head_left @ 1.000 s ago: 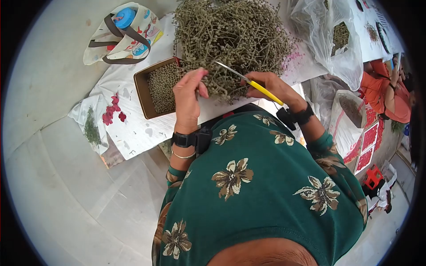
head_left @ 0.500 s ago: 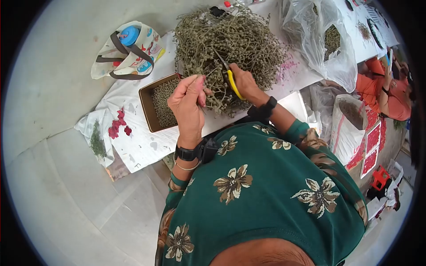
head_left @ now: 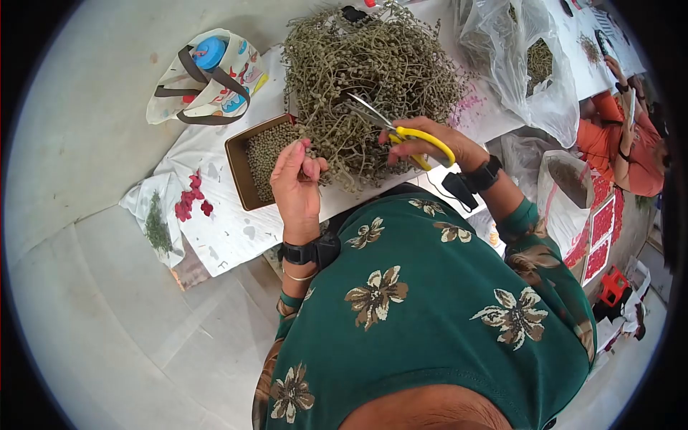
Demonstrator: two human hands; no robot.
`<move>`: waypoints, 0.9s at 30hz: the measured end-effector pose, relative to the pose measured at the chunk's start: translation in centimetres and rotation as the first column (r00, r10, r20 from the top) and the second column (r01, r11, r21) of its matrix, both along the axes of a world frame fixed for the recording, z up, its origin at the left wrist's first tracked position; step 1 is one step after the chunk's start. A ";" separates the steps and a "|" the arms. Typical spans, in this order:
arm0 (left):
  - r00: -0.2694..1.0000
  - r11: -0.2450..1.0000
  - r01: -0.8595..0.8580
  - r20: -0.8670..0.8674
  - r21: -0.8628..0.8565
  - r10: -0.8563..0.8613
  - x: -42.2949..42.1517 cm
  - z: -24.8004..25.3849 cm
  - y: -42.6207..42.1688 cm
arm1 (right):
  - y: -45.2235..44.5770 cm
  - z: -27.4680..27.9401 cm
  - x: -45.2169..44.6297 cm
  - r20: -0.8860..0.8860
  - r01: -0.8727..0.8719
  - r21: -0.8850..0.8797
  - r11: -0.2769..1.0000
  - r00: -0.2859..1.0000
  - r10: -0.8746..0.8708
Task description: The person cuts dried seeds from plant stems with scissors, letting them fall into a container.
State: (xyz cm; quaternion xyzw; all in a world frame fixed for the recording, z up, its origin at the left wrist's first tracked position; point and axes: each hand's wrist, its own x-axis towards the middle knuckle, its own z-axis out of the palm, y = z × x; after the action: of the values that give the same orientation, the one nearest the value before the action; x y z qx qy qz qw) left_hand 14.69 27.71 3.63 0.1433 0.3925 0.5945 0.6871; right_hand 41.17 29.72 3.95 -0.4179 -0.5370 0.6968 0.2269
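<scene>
My right hand (head_left: 448,143) grips scissors (head_left: 423,136) with yellow handles. Their blades are parted and point up and left over a big heap of dried stems with small round seed heads (head_left: 365,64). My left hand (head_left: 297,186) is closed in a pinch at the heap's lower left edge, apparently on a dried sprig (head_left: 313,147), mostly hidden by the fingers. Just left of that hand stands a rectangular brown box (head_left: 239,170) partly filled with loose round seed heads (head_left: 266,154). My left hand covers its right side.
A cloth bag (head_left: 244,72) with a blue-lidded container (head_left: 209,54) lies at the upper left. Pink-red flowers (head_left: 192,197) and a green sprig (head_left: 156,226) lie lower left. Clear plastic bags (head_left: 502,64) and a white sack (head_left: 562,193) are rightward. A person in orange (head_left: 627,143) sits far right.
My right hand has drawn back to the right and turned, and the scissors' blades have opened. My left hand has shifted slightly down, still pinched.
</scene>
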 end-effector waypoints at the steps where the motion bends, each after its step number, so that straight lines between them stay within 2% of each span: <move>1: 1.000 1.000 -0.002 0.002 0.000 0.002 0.0 -0.2 -0.3 | 0.7 0.5 -0.5 0.018 -0.037 -0.059 0.998 0.999 0.038; 2: 1.000 1.000 0.016 -0.007 0.015 -0.016 -0.1 -0.3 -0.6 | 1.2 0.6 -1.0 0.034 -0.072 -0.119 0.990 0.997 0.076; 7: 0.993 0.995 0.092 -0.081 0.050 -0.088 0.3 -0.6 -1.8 | 3.9 -0.8 -3.1 0.048 -0.118 -0.146 0.982 0.991 0.126; 9: 0.989 0.993 0.112 -0.104 0.048 -0.107 0.3 -0.7 -2.1 | 4.5 -0.5 -4.0 0.034 -0.046 -0.185 0.982 0.998 0.054; 12: 0.949 0.967 0.255 -0.187 -0.009 -0.252 0.0 -1.0 -2.6 | 4.6 -0.9 -4.3 0.028 -0.007 -0.193 0.981 1.000 0.013; 17: 0.964 0.983 0.169 -0.197 -0.068 -0.179 -0.5 -0.7 -2.6 | 3.4 -2.5 -4.6 0.033 0.084 -0.131 0.988 0.996 -0.081; 19: 0.970 0.988 0.151 -0.194 0.006 -0.147 -0.4 -0.6 -3.0 | 3.1 -3.2 -4.5 0.031 0.110 -0.117 0.987 0.994 -0.107; 22: 0.975 0.989 0.136 -0.185 0.063 -0.122 -0.4 -0.3 -3.0 | 3.8 -4.1 -3.8 -0.055 0.241 -0.290 0.926 0.962 -0.267; 23: 0.981 0.989 0.116 -0.168 0.088 -0.100 -0.4 -0.2 -2.8 | 3.9 -4.3 -3.8 -0.058 0.240 -0.286 0.928 0.962 -0.266; 26: 0.983 0.987 0.080 -0.174 0.138 -0.055 -0.4 0.8 -2.8 | 3.3 -4.9 -4.3 0.032 0.245 -0.038 0.969 0.969 -0.244; 27: 0.982 0.982 0.072 -0.186 0.176 -0.039 -0.3 1.5 -2.7 | 3.2 -5.7 -4.5 0.027 0.248 -0.046 0.968 0.969 -0.247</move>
State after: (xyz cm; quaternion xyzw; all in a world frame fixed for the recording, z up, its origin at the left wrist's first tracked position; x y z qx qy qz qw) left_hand 14.38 24.99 5.11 0.2699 0.3934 0.5927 0.6490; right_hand 36.72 32.91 -1.71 -0.4945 -0.4658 0.6716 0.2959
